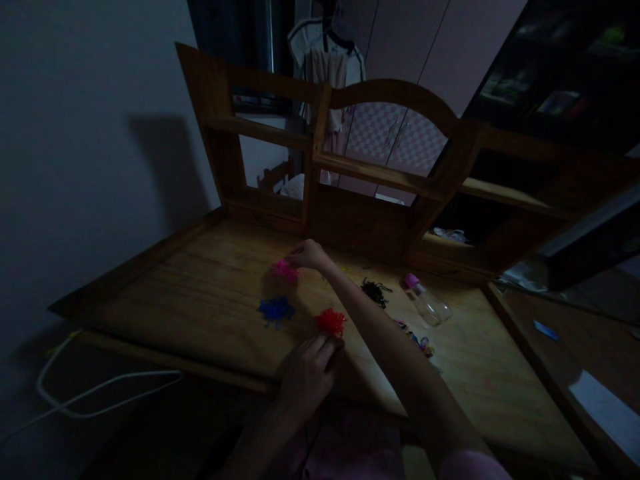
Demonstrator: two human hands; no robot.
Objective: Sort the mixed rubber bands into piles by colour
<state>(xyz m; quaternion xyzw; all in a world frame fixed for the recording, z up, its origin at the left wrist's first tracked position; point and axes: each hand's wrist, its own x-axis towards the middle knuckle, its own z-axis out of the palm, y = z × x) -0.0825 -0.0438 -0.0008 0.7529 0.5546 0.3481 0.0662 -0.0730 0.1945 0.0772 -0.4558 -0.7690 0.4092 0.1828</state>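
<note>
My right hand (309, 255) reaches far over the desk, its fingers pinched together at the edge of a pink pile (287, 270) of small rubber bands. What sits between those fingertips is too small and dark to make out. Close to the front edge, my left hand (313, 363) rests with curled fingers just below a red pile (331, 321) of bands. Its fingertips are partly hidden, and so is anything in them. A blue pile (276, 310) lies left of the red one. Right of my right forearm is a black pile (375, 292) of looped bands.
A clear plastic bottle (429, 307) with a purple cap lies on its side at the right. Mixed-colour bands (423, 344) lie nearer me. The wooden desk (200, 280) has a raised shelf unit (360, 167) along its back. A white cable (110, 383) hangs at the left front.
</note>
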